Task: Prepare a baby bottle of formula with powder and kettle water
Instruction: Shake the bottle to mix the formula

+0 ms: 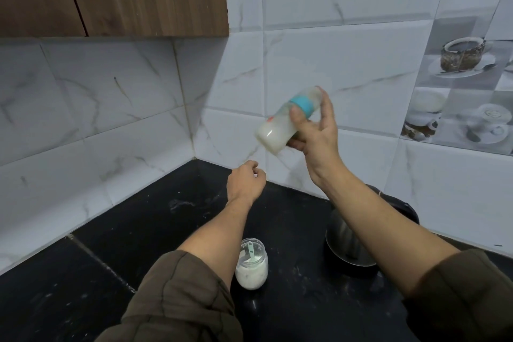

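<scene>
head view: the right hand (pixel 316 130) grips the milky baby bottle (pixel 279 126), tilted and blurred, in the air before the tiled wall. the left hand (pixel 244 180) is loosely curled, holding nothing, above the black counter (pixel 155 233). the powder jar (pixel 252 269) and the kettle (pixel 345 241) stand on the counter.

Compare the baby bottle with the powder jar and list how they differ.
1. The baby bottle is tilted in the air, gripped by the right hand; the powder jar stands upright on the black counter.
2. The baby bottle carries a blue collar; the powder jar is open, with a scoop inside.
3. The baby bottle holds milky liquid; the powder jar holds white powder.
Shared: both are see-through with white contents.
</scene>
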Motion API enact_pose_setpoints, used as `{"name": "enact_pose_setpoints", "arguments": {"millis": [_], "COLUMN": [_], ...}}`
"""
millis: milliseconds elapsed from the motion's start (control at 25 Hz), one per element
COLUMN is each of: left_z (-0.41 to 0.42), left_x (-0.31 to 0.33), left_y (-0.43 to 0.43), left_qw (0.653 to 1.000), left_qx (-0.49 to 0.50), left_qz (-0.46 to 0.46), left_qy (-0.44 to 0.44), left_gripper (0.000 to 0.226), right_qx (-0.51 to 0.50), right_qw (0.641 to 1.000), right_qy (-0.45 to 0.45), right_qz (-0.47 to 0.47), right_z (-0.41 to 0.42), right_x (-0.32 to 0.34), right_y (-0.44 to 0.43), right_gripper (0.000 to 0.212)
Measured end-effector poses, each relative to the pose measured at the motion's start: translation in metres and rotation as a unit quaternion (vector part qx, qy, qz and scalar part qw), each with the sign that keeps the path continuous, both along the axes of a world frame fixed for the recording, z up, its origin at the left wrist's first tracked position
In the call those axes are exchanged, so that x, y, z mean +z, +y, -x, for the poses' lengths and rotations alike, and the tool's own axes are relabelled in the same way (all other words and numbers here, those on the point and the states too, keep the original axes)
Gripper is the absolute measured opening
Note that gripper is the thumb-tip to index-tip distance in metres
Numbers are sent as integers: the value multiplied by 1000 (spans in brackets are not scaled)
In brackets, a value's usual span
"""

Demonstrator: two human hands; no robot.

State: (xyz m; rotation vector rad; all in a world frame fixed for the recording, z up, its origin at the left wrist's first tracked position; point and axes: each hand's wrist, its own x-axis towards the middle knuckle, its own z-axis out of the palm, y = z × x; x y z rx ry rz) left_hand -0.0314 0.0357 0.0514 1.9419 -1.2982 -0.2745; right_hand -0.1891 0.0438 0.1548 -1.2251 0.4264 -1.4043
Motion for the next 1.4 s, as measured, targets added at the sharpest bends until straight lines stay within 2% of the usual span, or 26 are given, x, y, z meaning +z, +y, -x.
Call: {"name": "enact_pose_setpoints", "arguments": {"millis": [40, 80, 120, 200, 240, 280, 360, 440, 480, 600, 640, 680, 800, 840, 920, 1000, 1040, 1080, 1160, 1240, 1280, 1400], "left_z": [0, 0, 1, 4, 5, 6, 4, 2, 3, 7, 8, 8, 3, 2, 2, 3, 4, 2, 1, 0, 1, 6], "left_x": [0, -1, -2, -4, -3, -2, -2, -8, -9, -12, -12, -13, -17, -19, -18, -18, -18, -21, -24, -26, -24, -23], "left_y": [1, 0, 0, 1, 5, 7, 7, 6, 8, 18, 21, 22, 23, 24, 28, 32, 35, 34, 34, 33, 34, 40], "left_qw": [1000, 1000, 1000, 1000, 1000, 999, 1000, 1000, 1000, 1000, 1000, 1000, 999, 999, 999, 998, 997, 998, 999, 999, 999, 999], "left_qx": [0, 2, 5, 7, 5, 8, 10, 9, 12, 16, 13, 12, 19, 20, 23, 13, 10, 13, 27, 33, 37, 24], "left_qz": [0, 1, 0, 14, 22, 24, 1, -20, -22, -17, -9, -12, -26, -29, -42, -55, -59, -56, -43, -33, -34, -25], "left_qy": [0, -5, -10, 4, 12, 21, 4, -9, -11, 10, 18, 12, -17, -15, -16, -31, -38, -38, -20, -11, -8, 9], "left_gripper": [40, 40, 35, 11, 12, 15, 15, 35, 34, 13, 14, 14, 33, 33, 21, 8, 9, 10, 28, 38, 38, 22], "right_qx": [-18, -16, 7, 86, 117, 121, 67, 20, 20, 109, 126, 117, 12, 0, 39, 111, 121, 106, 24, -13, 0, 91], "right_qw": [999, 998, 1000, 989, 980, 979, 996, 997, 998, 982, 977, 982, 999, 999, 996, 978, 975, 981, 997, 997, 998, 981], "right_qy": [-41, -43, -7, 113, 150, 151, 64, -8, 10, 150, 163, 144, 14, 7, 81, 171, 177, 155, 62, -4, 13, 164], "right_qz": [-31, -38, -23, 39, 64, 67, -7, -67, -63, 30, 47, 42, -38, -42, -3, 50, 59, 46, -29, -78, -69, 40], "right_z": [-2, -2, 0, 4, 6, 7, 5, 3, 3, 7, 9, 9, 6, 6, 8, 11, 12, 11, 6, 1, 0, 2], "right_x": [0, -1, -3, -10, -14, -17, -16, -17, -20, -34, -37, -37, -34, -36, -43, -53, -56, -56, -51, -47, -47, -55], "right_y": [-1, -1, 0, 7, 10, 11, 5, 0, 0, 9, 12, 12, 6, 5, 8, 15, 18, 18, 15, 14, 16, 25], "right_gripper": [76, 76, 76, 80, 82, 84, 84, 80, 79, 83, 86, 87, 81, 77, 77, 79, 80, 80, 78, 77, 77, 81]}}
